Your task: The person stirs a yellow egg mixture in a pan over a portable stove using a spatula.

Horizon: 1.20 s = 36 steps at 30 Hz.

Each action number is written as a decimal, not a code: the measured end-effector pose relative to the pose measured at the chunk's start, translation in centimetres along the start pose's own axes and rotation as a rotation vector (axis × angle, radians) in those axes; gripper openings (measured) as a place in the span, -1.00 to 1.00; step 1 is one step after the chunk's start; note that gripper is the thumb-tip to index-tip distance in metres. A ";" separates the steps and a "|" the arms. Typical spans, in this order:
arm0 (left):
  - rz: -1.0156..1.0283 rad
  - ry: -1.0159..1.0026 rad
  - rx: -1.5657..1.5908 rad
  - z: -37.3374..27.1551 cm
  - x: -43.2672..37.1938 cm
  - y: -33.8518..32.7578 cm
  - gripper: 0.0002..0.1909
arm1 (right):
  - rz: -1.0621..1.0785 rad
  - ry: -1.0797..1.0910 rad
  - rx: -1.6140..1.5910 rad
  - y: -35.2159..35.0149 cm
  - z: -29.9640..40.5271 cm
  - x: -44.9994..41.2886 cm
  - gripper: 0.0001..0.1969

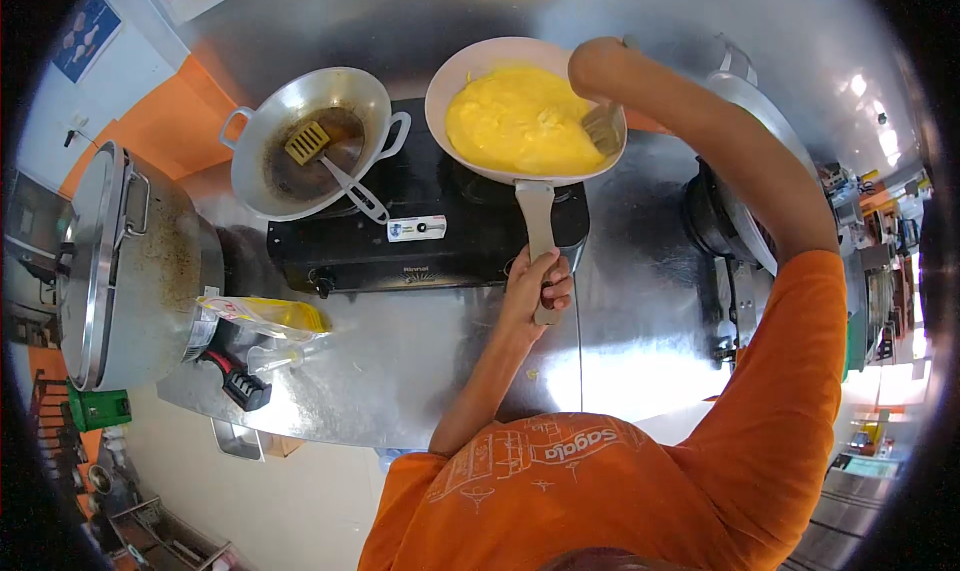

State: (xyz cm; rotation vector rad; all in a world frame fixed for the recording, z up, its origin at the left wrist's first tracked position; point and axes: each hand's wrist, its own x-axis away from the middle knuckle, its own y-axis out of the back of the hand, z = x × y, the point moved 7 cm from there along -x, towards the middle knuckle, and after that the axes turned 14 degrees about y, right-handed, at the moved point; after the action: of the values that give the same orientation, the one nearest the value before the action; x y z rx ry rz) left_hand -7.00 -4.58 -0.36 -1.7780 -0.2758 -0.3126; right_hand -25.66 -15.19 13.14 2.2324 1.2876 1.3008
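My left hand (541,280) grips the handle of a frying pan (457,83), which is raised and tilted above the right side of a black gas stove (360,268). A wide layer of yellow egg (517,120) covers much of the pan. My right hand (598,68) is at the pan's right rim, bent over so that its fingers are hidden. Below it, the flat end of a spatula (602,126) touches the egg's right edge; its handle is hidden. On the left burner, a metal wok (251,151) holds brown liquid and a slotted turner (307,143).
A large lidded pot (161,271) stands at the left. Near it lie a yellow plastic packet (274,316), a clear plastic item (274,358) and a black knife sharpener (246,388) on the steel counter (375,361). Another large metal pan (772,120) is at the right.
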 end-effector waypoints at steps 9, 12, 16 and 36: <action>-0.067 0.081 -0.149 -0.9 0.5 -0.5 -0.90 | 0.838 0.194 -0.601 -3.5 -1.0 2.2 -0.81; -0.115 0.085 -0.215 -1.3 0.9 -0.5 -0.89 | 0.811 0.375 -0.706 -3.7 -1.0 1.2 -0.81; -0.107 0.147 -0.210 -1.0 1.1 -0.5 -0.88 | 0.734 0.476 -0.847 -3.7 -0.5 -0.9 -0.80; -0.191 0.142 -0.217 -1.2 1.1 -0.3 -0.88 | 0.373 0.639 -1.200 -2.2 0.2 -3.1 -0.74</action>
State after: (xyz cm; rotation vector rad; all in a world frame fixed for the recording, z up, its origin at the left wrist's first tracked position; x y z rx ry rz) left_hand -6.15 -5.63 0.58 -1.9348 -0.3211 -0.6226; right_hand -27.41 -16.34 9.99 1.2096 -0.0095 2.1927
